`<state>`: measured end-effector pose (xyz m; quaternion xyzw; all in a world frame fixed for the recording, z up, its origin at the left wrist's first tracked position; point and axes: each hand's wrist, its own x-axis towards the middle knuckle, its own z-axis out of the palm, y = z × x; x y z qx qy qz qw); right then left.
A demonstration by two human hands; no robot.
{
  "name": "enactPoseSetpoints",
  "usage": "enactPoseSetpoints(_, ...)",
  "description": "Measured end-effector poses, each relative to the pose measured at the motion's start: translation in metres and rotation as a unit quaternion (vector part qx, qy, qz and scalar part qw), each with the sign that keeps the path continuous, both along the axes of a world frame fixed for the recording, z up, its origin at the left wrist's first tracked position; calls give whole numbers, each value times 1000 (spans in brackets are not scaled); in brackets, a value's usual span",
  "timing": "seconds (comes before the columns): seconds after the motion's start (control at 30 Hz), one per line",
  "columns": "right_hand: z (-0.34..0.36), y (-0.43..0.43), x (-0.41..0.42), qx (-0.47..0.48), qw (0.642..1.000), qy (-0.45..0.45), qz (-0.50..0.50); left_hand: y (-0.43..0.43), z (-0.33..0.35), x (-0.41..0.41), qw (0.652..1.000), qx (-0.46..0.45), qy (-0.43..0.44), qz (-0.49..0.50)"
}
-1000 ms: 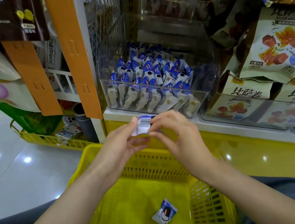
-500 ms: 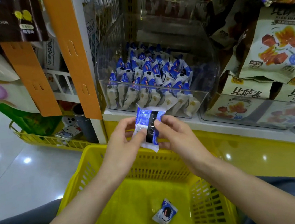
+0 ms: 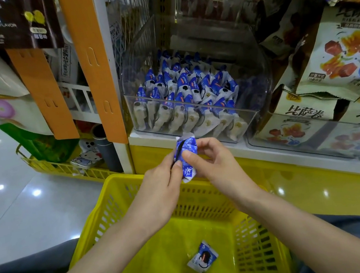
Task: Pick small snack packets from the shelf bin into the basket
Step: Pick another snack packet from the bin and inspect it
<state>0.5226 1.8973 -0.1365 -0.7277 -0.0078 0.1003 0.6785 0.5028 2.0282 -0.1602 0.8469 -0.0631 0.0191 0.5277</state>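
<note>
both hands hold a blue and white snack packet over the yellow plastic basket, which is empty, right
No. The head view shows one blue and white snack packet already lying in the yellow plastic basket. The left hand and right hand do hold a second packet above it.

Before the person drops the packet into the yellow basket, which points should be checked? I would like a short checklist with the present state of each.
1. Grip: left hand and right hand both pinch the held packet: ok.
2. Held packet is fully over the basket opening, not just its far rim: cannot tell.
3. Basket floor has free room beside the lying packet: ok.
4. Held packet is sealed and undamaged: cannot tell.
5. Bin holds more packets for the next pick: ok.
</note>
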Motion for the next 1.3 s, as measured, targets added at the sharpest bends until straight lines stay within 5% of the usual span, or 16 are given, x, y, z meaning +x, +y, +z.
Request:
enactPoseSetpoints(0.3,-4,5,-3,-63,995,-71,36,13,7,5,959,258,-89,68)
enactPoseSetpoints(0.73,-1,0,2,17,999,-14,-30,2,6,5,999,-34,27,6)
enactPoseSetpoints(0.87,3,0,5,4,1000,-18,-8,3,20,12,956,-256,138,46)
enactPoseSetpoints(1.0,9,-3,11,-8,1000,3,9,6,30,13,909,-357,213,27)
enactPoseSetpoints(1.1,12,-2,14,17,1000,13,5,8,29,12,900,-356,250,12)
enactPoseSetpoints(1.3,19,0,17,26,999,24,16,16,26,6,961,-239,135,-21)
